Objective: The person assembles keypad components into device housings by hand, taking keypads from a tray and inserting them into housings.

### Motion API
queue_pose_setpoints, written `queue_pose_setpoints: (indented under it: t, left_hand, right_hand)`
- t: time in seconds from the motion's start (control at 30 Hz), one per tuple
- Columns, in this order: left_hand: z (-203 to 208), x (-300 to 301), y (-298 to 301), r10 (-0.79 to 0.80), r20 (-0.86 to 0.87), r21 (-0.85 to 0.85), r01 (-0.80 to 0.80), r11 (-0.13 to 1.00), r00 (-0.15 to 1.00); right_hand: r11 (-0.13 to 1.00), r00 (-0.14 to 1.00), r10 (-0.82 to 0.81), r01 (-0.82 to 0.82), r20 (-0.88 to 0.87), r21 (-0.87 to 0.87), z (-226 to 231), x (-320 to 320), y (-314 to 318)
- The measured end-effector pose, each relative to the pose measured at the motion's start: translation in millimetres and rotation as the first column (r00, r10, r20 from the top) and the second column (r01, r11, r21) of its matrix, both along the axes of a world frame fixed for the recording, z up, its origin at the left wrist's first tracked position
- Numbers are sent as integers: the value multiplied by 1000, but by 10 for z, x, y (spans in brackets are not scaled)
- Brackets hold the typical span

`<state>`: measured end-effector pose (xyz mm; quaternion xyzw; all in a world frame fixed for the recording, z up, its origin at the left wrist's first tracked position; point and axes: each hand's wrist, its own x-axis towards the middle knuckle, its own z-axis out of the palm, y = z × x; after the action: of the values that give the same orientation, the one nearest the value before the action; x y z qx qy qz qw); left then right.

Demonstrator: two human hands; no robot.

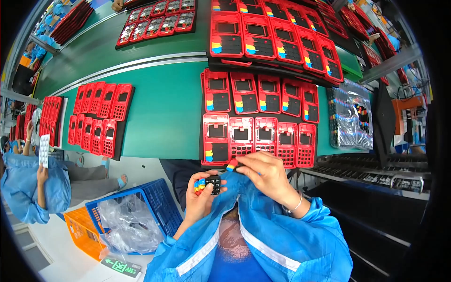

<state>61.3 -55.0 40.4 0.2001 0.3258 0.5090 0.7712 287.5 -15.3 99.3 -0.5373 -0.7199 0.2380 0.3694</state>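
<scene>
My left hand is closed around a small stack of black keypads with blue, yellow and red keys at one end. Just to its right, my right hand pinches a single keypad, its red, yellow and blue end showing. Both hands are at the near edge of a black tray of red phone housings. In its far row, the housings have dark keypads in them. The near row's leftmost housing also has one; those beside it, such as this housing, show bare key holes.
Beyond lies a stacked tray of red housings. Another tray of housings lies left on the green bench. At right is a clear bag of keypads. Blue crate and orange crate stand on the floor near a co-worker.
</scene>
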Motion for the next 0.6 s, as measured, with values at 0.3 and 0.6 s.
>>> queue_pose_setpoints:
  t: [0.3,0.6]
  left_hand:
    - [-71,132,46,-241,-16,-58,240,969,970]
    - [-21,197,137,-239,100,-105,250,963,966]
  right_hand:
    - [972,955,-136,77,265,221,-161,29,145]
    - [931,940,-168,53,298,360,-149,58,74]
